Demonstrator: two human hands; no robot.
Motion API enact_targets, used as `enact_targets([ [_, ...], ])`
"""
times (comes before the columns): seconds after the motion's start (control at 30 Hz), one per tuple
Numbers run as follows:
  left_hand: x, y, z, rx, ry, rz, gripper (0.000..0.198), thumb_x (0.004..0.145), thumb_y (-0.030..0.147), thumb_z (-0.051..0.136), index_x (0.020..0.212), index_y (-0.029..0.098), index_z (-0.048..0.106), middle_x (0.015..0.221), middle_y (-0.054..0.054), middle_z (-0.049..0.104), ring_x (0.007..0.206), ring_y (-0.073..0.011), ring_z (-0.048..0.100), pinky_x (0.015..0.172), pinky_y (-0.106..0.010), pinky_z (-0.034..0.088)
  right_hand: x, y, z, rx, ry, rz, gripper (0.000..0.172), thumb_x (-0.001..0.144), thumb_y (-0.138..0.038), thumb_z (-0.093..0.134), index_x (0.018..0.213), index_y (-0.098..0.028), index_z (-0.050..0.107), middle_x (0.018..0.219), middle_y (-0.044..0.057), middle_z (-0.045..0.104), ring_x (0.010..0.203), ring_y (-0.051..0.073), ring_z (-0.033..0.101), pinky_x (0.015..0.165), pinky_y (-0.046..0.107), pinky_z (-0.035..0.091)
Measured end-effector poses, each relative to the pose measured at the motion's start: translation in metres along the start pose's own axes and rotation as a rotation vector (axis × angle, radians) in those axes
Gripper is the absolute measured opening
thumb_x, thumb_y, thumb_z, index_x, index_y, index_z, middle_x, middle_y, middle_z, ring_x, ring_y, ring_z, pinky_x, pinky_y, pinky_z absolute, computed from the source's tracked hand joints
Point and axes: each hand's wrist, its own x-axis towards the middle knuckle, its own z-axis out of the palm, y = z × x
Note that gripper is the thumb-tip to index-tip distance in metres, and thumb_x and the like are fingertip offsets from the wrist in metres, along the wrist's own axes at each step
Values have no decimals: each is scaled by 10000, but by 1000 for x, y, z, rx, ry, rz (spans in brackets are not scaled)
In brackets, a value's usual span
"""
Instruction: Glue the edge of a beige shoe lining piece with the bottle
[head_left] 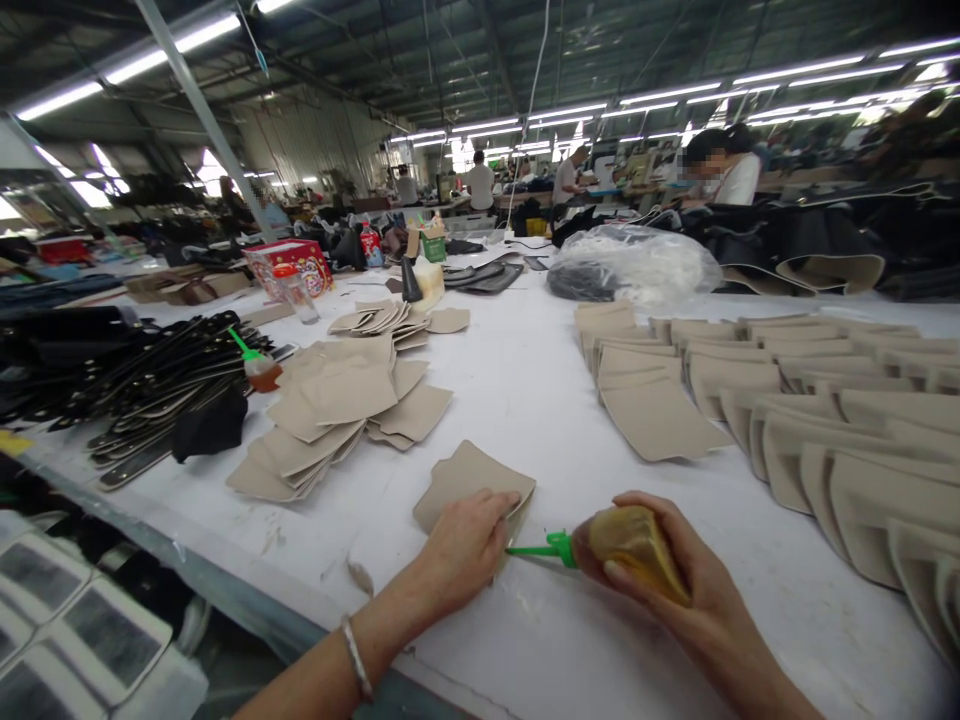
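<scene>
On the white bench (pixel 525 400) of a busy workshop, the left hand (pixel 461 545) presses a tan piece (pixel 465 475) flat, steadying it, while the right hand (pixel 675 580), grip clamped round a glue bottle (pixel 630 545), aims its green nozzle (pixel 536 550) at the piece's edge.

Your left hand (pixel 466 545) lies palm down, fingers flat and extended forward; your right hand (pixel 675 580) curls closed, thumb uppermost, both forearms converging.

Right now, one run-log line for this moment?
left hand: pressing beige piece | right hand: holding glue bottle | green nozzle: at piece edge | surface: white table
</scene>
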Motion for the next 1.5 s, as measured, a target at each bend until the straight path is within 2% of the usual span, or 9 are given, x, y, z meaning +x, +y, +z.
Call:
enact_targets([
  [0.2,-1,-1,1,-21,9,13,368,911,148,373,1229,165,558,1053,-70,639,964,-207,594,849,-312,454,0,0,0,94,-90,24,475,819,-469,641,1188,-268,419,1050,15,560,906,213,577,793,269,462],
  [0.4,1,-1,0,-63,18,-3,360,886,115,399,1191,160,587,1069,-63,650,986,-201,596,885,-303,446,4,5,-4,3,21,36,494,806,-491,655,1176,-263,419,991,12,575,854,211,589,737,270,475],
  [0.57,2,-1,1,-84,37,-1,361,878,114,407,1184,162,592,1063,-55,660,964,-193,603,867,-293,455,1,1,1,76,-97,37,481,817,-475,640,1184,-256,420,1023,19,582,868,217,599,773,283,477],
  [0.73,0,-3,4,-105,71,-3,358,886,119,397,1176,171,599,1079,-48,662,975,-191,605,881,-297,454,1,1,1,18,24,50,490,805,-487,653,1173,-257,425,985,17,586,843,216,596,731,280,480],
  [0.9,0,-3,6,-128,88,-5,357,877,115,412,1174,177,601,1095,-39,661,982,-190,607,891,-303,455,-5,0,5,82,-81,48,466,822,-485,634,1175,-269,420,1013,11,581,865,212,594,758,273,471],
  [1.07,-1,-3,7,-142,96,-15,346,895,133,398,1171,169,603,1085,-46,664,984,-190,607,906,-305,453,-3,3,2,19,-2,45,486,815,-490,646,1180,-277,407,996,3,576,850,200,589,747,265,471],
  [1.27,-1,-2,7,-146,96,-16,345,893,134,397,1168,177,600,1070,-44,665,976,-189,606,892,-298,457,-6,2,1,91,-111,51,468,823,-466,634,1187,-277,408,1007,-2,577,852,201,593,750,258,480],
  [1.4,-1,-1,7,-156,96,-8,346,897,141,386,1166,177,599,1086,-45,661,993,-187,603,900,-298,454,-4,1,-1,69,-47,52,486,809,-474,649,1180,-263,416,994,16,580,848,214,590,753,278,483],
  [1.5,0,-1,6,-159,94,-15,344,894,146,385,1158,173,603,1073,-50,664,982,-190,607,895,-303,458,-4,-1,1,101,-56,45,479,808,-457,654,1179,-258,425,1036,31,574,886,224,588,780,288,483],
])
